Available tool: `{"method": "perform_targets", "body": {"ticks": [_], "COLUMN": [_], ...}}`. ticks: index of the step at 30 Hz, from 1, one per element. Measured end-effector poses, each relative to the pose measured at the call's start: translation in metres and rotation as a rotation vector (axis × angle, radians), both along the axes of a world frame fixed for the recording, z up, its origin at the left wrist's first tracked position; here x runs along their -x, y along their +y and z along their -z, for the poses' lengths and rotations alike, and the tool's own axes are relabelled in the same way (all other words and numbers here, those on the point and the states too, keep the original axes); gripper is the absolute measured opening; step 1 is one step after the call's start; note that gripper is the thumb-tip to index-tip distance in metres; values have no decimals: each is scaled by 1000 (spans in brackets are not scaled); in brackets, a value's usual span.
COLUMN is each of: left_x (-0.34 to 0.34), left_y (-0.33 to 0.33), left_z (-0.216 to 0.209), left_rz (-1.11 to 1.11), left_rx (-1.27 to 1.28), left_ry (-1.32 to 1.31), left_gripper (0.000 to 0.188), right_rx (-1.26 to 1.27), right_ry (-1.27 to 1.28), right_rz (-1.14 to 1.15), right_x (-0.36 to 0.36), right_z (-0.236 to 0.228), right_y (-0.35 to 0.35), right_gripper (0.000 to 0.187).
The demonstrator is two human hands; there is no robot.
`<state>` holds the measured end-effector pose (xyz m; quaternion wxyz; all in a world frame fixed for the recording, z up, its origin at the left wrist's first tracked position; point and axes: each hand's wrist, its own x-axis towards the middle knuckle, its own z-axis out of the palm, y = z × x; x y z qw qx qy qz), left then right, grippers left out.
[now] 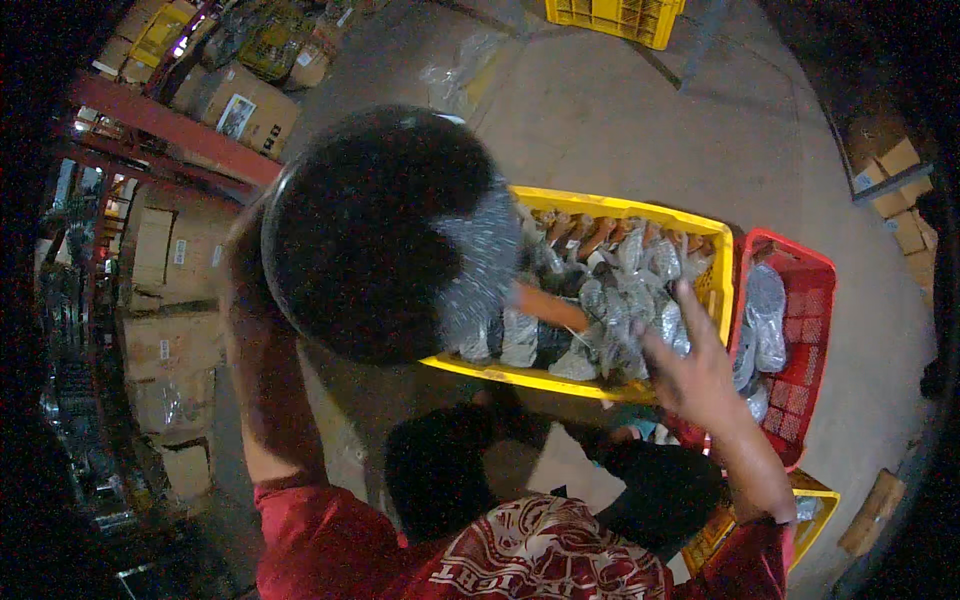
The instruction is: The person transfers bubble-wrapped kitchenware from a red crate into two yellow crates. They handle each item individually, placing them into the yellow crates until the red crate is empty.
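Note:
A large black frying pan (370, 235) with an orange-brown handle (550, 306) is lifted close to the view, its round face catching a grey sheen. My left forearm (275, 400) rises to the pan's left edge; the pan hides the fingers of my left hand, which holds it up. Over the right end of a yellow crate (640, 209), my right hand (700, 375) is spread and slightly blurred, with nothing seen in it. Clear-wrapped items (630, 300) fill that crate, several with brown handle-like parts along the far side.
A red crate (822, 330) with wrapped grey items stands right of the yellow one. Another yellow crate (815, 530) is at the lower right, and one more (612, 18) at the far edge. Shelving with a red beam (170, 130) and cardboard boxes (180, 350) lines the left.

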<state>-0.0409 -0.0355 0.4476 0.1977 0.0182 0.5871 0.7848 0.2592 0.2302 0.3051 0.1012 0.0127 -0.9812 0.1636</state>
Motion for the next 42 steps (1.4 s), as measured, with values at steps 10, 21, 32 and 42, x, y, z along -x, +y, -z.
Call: {"method": "perform_targets", "body": {"ticks": [10,21,32,42], "left_x": [46,21,7,11], "left_y": [-114,-118,-108,-79], "left_z": [114,244,308,301], "left_rz": [-322,-220,74,413], "left_rx": [503,951,1271,1369], "left_ry": [534,490,453,212], "left_gripper": [37,37,25,74], "right_rx": [214,230,89,31], "right_ry": [-18,-48,-15,-166], "right_rz": [401,482,562,903], "right_x": [-26,-55,-75,-94], "right_z": [62,111,133,176], "right_y": [36,48,65,94], "right_gripper": [49,39,42,69]}}
